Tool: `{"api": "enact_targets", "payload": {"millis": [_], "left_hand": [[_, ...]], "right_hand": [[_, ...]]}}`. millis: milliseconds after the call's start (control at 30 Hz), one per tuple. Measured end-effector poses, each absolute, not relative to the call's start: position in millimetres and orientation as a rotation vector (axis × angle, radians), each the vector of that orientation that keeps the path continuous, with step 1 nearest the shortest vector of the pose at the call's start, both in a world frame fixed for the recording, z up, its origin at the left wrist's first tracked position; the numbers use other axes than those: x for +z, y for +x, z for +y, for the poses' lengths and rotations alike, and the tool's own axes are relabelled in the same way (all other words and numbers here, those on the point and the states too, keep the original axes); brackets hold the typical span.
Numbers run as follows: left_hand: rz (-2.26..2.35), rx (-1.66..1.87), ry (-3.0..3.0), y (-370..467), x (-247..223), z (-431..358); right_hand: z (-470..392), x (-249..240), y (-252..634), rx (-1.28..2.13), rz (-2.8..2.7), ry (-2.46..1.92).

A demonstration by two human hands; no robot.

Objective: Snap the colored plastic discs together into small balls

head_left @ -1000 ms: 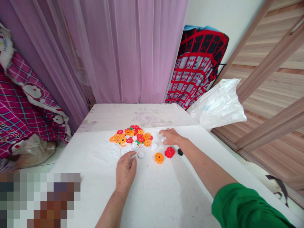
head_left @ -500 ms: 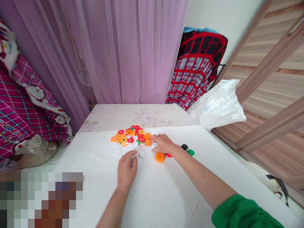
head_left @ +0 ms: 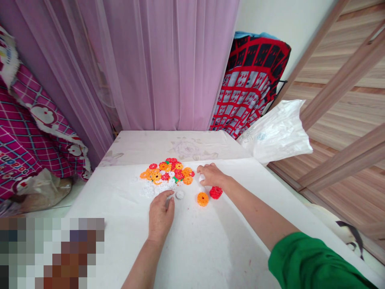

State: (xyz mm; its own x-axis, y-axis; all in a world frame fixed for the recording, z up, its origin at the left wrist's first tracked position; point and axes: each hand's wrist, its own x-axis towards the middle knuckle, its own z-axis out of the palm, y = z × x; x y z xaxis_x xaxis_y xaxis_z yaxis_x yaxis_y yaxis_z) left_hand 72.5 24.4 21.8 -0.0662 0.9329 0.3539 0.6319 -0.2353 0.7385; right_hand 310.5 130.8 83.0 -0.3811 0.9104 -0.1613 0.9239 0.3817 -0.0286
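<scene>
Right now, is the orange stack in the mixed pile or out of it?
Out. The orange stack lies apart from the mixed pile, with white tabletop showing between them.

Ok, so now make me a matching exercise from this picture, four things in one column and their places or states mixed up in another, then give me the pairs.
Column one:
1. Left hand
2. Right hand
3. Orange stack
4. Plastic bag

Column two:
A. Just left of the red stack
B. White piece between thumb and fingers
C. By the wooden doors
D. Fingertips beside the small white stack

Pairs: 1-D, 2-B, 3-A, 4-C
</scene>
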Motion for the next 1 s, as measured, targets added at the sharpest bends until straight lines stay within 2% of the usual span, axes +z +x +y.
{"api": "enact_targets", "payload": {"millis": [700, 1000], "left_hand": [[1.662, 1.226, 1.876, 72.0, 24.1, 23.7], [1.669, 1.209, 1.87, 71.7, 22.4, 24.4]], "right_hand": [[128.3, 95.0, 317.7, -0.189, 2.544, 1.675], [98.7, 106.7, 320.4, -0.095, 2.757, 1.19]]}}
